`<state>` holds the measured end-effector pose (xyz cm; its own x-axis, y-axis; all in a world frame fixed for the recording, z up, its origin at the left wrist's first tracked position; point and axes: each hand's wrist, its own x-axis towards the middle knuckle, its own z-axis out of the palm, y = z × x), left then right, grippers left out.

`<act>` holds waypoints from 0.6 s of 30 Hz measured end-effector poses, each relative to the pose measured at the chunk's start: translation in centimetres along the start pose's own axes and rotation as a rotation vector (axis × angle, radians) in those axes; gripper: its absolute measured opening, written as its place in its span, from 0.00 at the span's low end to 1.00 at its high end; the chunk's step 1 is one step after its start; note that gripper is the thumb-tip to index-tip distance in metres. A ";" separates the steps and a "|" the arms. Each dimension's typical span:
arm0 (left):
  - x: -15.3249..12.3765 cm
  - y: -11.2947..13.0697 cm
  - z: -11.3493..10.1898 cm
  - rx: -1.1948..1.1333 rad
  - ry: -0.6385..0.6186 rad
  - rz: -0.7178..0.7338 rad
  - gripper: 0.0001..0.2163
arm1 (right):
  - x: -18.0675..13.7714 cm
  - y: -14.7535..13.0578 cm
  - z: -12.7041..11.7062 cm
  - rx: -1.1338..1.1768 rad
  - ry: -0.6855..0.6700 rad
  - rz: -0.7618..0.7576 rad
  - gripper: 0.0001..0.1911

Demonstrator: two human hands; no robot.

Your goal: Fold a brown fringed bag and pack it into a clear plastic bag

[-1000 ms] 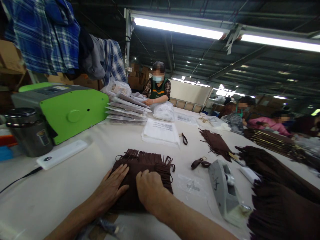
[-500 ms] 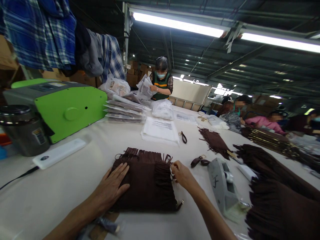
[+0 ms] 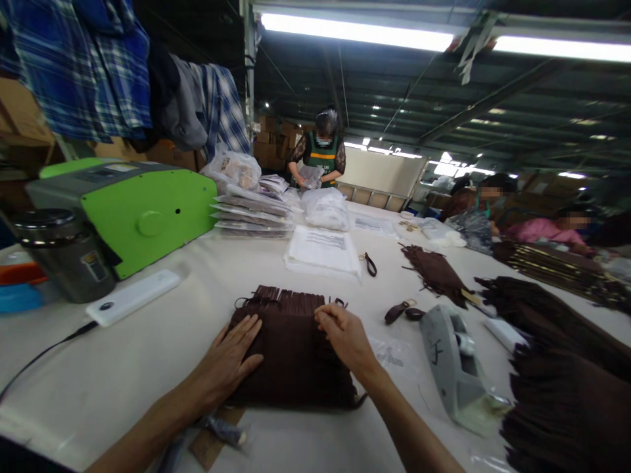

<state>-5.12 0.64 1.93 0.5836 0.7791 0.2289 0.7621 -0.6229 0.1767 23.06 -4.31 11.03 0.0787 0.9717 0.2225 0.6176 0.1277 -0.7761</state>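
A dark brown fringed bag [image 3: 290, 368] lies flat on the table in front of me, its fringe strips pointing away from me. My left hand [image 3: 231, 358] rests on the bag's left side, open, with fingers stretched flat. Over the upper right part is my right hand [image 3: 345, 335], thumb and fingertips pinched together at the edge where the fringe begins. What sits in that pinch is hidden. Beneath my left forearm, a small wrapped piece [image 3: 224, 430] lies near the bag's lower edge. A clear plastic bag [image 3: 389, 351] lies right of my right hand.
A grey tape dispenser [image 3: 453, 368] and brown leather straps [image 3: 401, 312] stand to the right, by more brown fringed pieces [image 3: 566, 394]. At left are a green machine [image 3: 158, 203], a dark tumbler [image 3: 69, 263] and a white power bank [image 3: 133, 299]. White bags [image 3: 320, 253] lie ahead; people work beyond.
My right hand has moved left from the bag's right edge onto its upper part. My left hand stays flat. The person opposite has lowered the packets. The view has shifted slightly.
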 end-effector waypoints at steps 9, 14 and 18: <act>0.5 3.0 -2.7 -0.053 -0.195 -0.046 0.28 | -1.9 2.5 2.7 -0.323 -0.245 -0.176 0.33; 0.3 5.9 -4.0 -0.116 -0.265 -0.037 0.31 | -3.4 3.2 2.4 -0.486 -0.287 -0.224 0.33; 1.0 5.2 -5.4 -0.125 -0.179 -0.015 0.25 | -3.6 2.8 1.2 -0.471 -0.268 -0.249 0.32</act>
<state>-2.11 -2.18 8.24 0.6212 0.7819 0.0536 0.7371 -0.6061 0.2990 23.62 -7.20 7.36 -0.2754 0.9480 0.1595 0.8777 0.3157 -0.3606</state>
